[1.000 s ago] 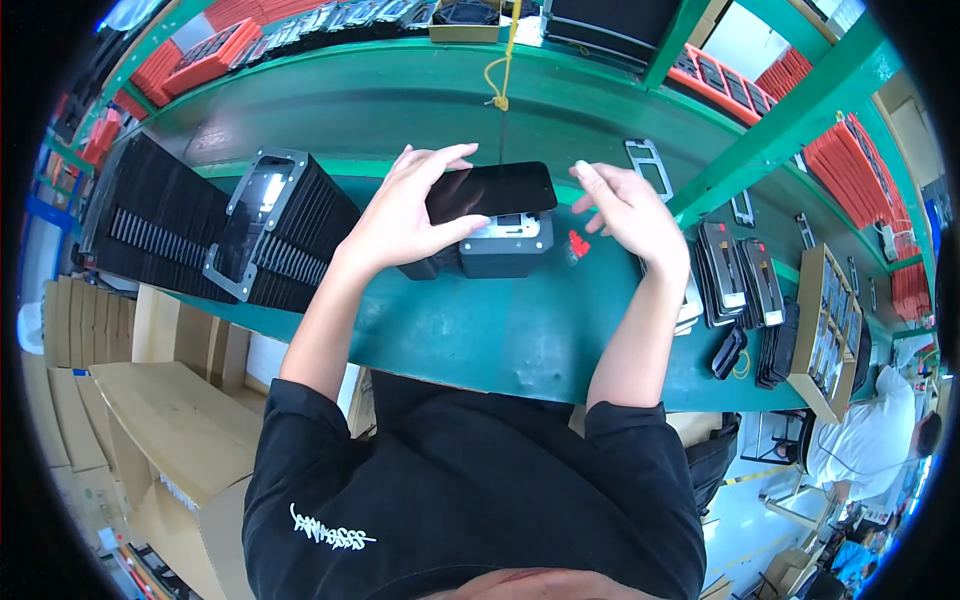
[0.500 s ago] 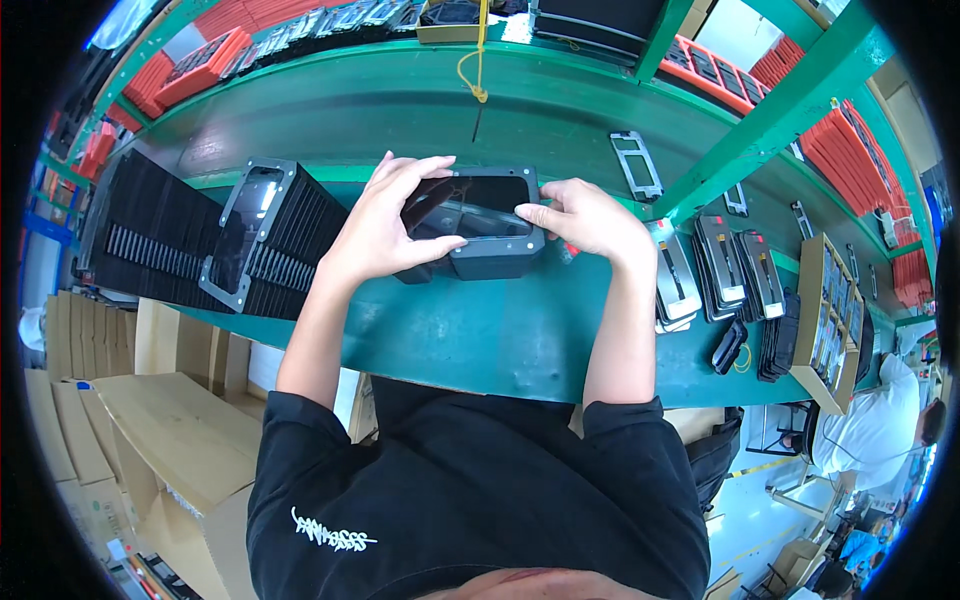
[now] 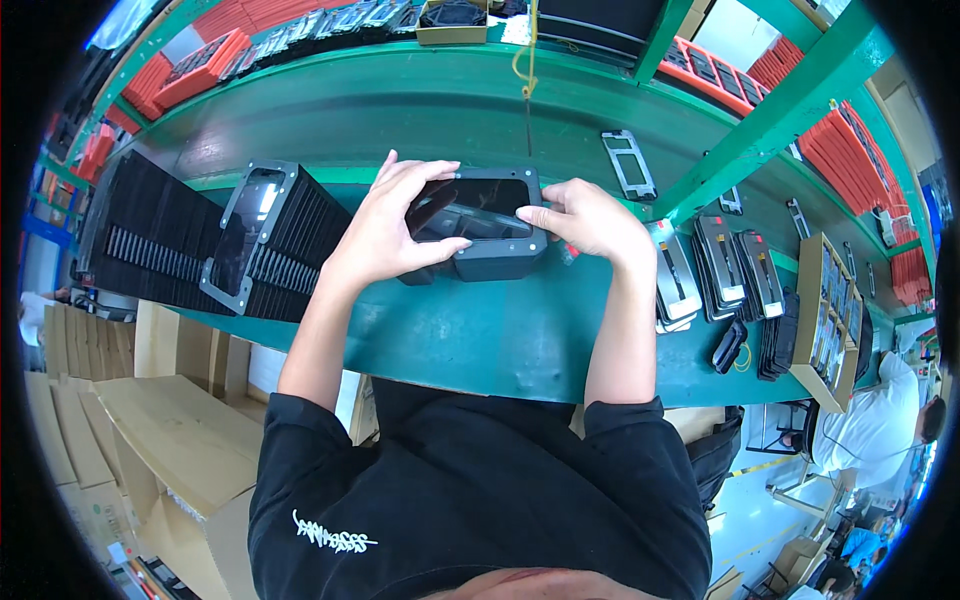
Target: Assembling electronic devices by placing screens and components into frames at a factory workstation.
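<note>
Left hand: your left hand (image 3: 385,235) rests on the left end of the dark glossy panel (image 3: 470,208), fingers spread and curved over its edge, thumb pressed along the near side; it has hold of the panel.
Right hand: your right hand (image 3: 590,218) sits at the right end, fingers bent, fingertips (image 3: 527,212) touching the frame corner; a loose contact, not a full clasp.
Panel: it lies in the grey rectangular fixture (image 3: 500,255), tilted slightly, left end raised.
Fixture: it stands on the green workbench (image 3: 480,330), directly before you, between both hands.
Left of you: rows of black trays (image 3: 150,240), one frame (image 3: 245,235) leaning upright on them.
Right of you: flat grey frames (image 3: 700,265), stacked just beside your right wrist.
</note>
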Available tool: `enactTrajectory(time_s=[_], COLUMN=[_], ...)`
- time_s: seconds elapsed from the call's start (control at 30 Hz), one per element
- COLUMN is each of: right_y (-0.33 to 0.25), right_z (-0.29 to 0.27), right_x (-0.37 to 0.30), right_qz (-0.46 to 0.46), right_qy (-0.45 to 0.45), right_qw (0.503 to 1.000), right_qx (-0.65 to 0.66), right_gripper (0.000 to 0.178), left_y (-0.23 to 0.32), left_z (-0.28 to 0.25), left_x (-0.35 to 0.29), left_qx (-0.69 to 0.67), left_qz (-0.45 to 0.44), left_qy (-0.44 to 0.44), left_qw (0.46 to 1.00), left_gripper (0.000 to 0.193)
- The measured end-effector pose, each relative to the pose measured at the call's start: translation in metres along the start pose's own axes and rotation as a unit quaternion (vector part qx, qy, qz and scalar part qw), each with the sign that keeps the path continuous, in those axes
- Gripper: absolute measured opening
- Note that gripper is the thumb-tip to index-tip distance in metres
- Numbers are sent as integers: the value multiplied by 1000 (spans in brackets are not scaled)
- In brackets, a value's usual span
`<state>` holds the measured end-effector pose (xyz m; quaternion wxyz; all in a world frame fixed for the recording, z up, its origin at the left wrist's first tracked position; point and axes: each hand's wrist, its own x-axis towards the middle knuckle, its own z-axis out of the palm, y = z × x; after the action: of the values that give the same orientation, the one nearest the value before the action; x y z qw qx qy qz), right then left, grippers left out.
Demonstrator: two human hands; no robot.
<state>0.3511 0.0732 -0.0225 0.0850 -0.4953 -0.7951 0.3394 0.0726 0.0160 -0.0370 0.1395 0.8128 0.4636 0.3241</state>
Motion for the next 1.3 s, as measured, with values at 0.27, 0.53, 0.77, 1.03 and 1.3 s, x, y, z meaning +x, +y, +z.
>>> enactTrajectory(time_s=[0.27,0.53,0.77,1.03,1.3], right_y=[6,-55,-67,-40,-50], right_z=[4,34,50,154,156], right_x=[2,10,-44,-24,-25], right_qz=[24,-138,-317,-389,-410], right_qy=[-7,166,-50,158,181], right_qw=[999,938,903,904,888], right_qx=[38,272,286,77,99], right_gripper=[49,35,26,14,9], left_y=[-31,-47,-74,-67,-71], left_z=[-22,-6,4,0,9], left_x=[-41,-39,-49,-49,-48], left_qx=[-97,-257,-286,-198,-179], left_qz=[-114,-145,-51,33,28], left_qy=[-18,-22,-30,-10,22], left_qw=[989,955,956,980,983], left_gripper=[72,59,64,83,77])
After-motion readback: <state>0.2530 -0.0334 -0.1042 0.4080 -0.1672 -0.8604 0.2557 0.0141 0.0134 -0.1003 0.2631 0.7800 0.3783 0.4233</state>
